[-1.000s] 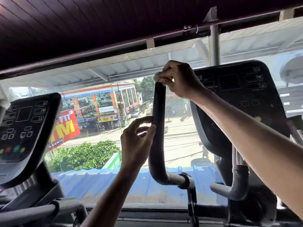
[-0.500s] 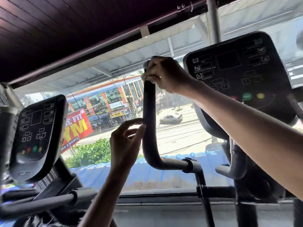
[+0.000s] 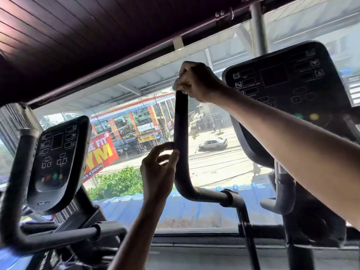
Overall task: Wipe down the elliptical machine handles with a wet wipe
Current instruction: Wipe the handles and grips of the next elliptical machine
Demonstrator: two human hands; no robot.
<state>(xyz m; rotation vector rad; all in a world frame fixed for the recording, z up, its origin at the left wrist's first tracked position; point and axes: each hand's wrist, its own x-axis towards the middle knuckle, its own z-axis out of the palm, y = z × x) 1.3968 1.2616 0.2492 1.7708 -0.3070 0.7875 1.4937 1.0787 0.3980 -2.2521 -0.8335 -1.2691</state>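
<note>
A black upright elliptical handle (image 3: 181,137) rises in the middle of the view and bends right at its foot. My right hand (image 3: 196,82) is closed over its top end, with a pale wet wipe (image 3: 178,85) pinched under the fingers against the tip. Lower down, my left hand (image 3: 158,168) touches the handle's left side with thumb and fingertips around the shaft at mid height. Most of the wipe is hidden inside my right fist.
The machine's black console (image 3: 288,82) stands at the right behind my right forearm. A second elliptical with its console (image 3: 56,164) and padded handle (image 3: 21,191) is at the left. A large window (image 3: 214,156) faces the street.
The view has tilted and shifted, so the handle sits lower and more central. Both hands keep their places on the handle: right at the top, left at mid height.
</note>
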